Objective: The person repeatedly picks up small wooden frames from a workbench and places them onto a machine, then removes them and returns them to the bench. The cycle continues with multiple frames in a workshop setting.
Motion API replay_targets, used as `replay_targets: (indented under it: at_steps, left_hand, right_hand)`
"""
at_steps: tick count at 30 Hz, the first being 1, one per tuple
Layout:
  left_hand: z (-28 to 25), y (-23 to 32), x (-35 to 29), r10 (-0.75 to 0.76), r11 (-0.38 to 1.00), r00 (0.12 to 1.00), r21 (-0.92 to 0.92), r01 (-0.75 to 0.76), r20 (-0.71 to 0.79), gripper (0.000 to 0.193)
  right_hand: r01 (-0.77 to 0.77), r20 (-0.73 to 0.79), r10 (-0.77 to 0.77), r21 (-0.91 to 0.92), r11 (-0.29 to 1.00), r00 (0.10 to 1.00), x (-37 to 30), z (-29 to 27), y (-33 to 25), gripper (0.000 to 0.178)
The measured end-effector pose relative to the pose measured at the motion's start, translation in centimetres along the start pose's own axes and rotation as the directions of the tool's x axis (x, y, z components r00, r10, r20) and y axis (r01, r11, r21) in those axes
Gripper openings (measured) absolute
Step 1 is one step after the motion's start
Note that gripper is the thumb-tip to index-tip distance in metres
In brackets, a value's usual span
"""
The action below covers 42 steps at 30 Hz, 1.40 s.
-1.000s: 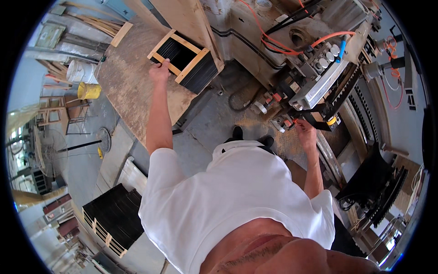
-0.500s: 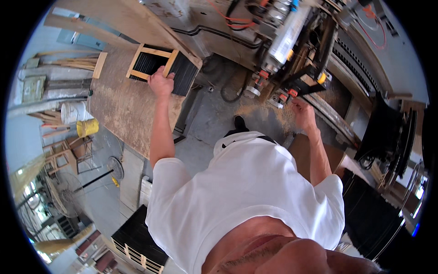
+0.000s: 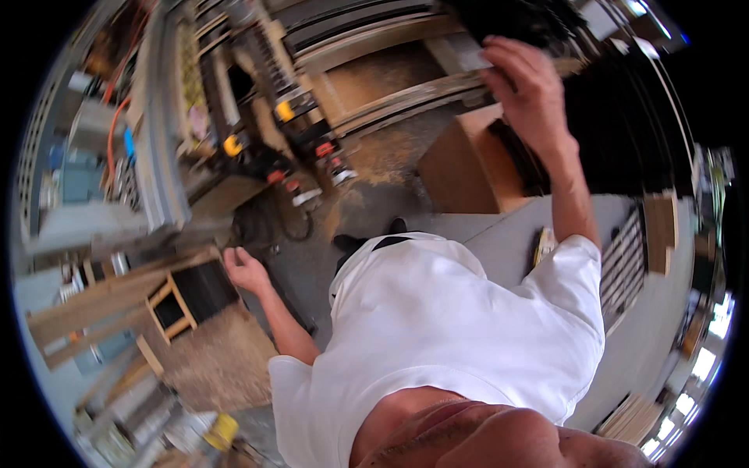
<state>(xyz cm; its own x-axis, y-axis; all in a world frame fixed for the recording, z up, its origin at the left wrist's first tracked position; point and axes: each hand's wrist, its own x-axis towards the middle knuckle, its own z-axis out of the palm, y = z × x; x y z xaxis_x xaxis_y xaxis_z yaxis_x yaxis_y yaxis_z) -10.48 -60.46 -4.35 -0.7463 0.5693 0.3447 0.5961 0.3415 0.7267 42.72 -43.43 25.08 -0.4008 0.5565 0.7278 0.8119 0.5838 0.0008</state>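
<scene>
My left hand [image 3: 246, 271] is open, with no object visible in it. It is beside the corner of the worktable, close to the black slatted panels [image 3: 204, 290]. A small light-wood frame [image 3: 173, 308] lies on those panels, apart from my fingers. My right hand [image 3: 527, 90] reaches out to the far right with its fingers loosely apart and nothing visible in it. Nearest to it is a large black stack [image 3: 624, 117], and behind the fingertips run the wooden rails of a machine bed. Motion blurs the fingers slightly.
Clamp-like machine heads [image 3: 316, 156] with red and yellow parts stand ahead, above sawdust on the floor. A brown box-like block [image 3: 468, 164] sits on the floor below my right arm. The worn worktable [image 3: 214, 359] is at left, with a yellow bucket [image 3: 222, 431] beyond it.
My body and view have turned right. My left hand has let go of the wooden frame and opened. My right hand has moved from beside the machine heads toward the black stack.
</scene>
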Motion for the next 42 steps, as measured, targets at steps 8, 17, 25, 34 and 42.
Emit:
replay_targets:
  at_steps: [8, 17, 25, 34, 42]
  left_hand:
    - [10.6, 10.0, -5.6, 0.093, 0.894, 0.875, -0.426, 0.136, 0.475, 0.028]
    - [16.7, 16.9, 4.0, 0.174, 0.831, 0.899, -0.549, 0.084, 0.401, 0.028]
    - [22.1, 24.6, 15.3, -0.043, 0.591, 0.795, -0.626, 0.509, 0.605, 0.044]
    - [35.7, 24.5, 28.3, -0.08, 0.24, 0.615, -0.584, 0.776, 0.785, 0.073]
    - [41.8, 25.6, 30.1, -0.006, -0.24, 0.631, -0.613, 0.752, 0.776, 0.089]
  right_hand:
    - [-0.193, -0.123, 0.152, -0.74, 0.644, 0.981, -2.0, -19.1, 9.2, 0.025]
    - [-0.554, -0.004, 0.658, -0.545, 0.63, 0.753, -7.9, -25.5, 14.6, 0.034]
    - [-0.657, -0.198, 0.627, -0.256, 0.709, 0.753, -3.4, -21.6, 5.0, 0.026]
    - [-0.227, 0.123, 0.257, -0.214, 0.95, 0.959, 5.8, -7.6, -2.2, 0.024]
    - [-0.312, 0.292, 0.28, 0.066, 0.948, 0.914, 7.6, 2.9, -2.3, 0.021]
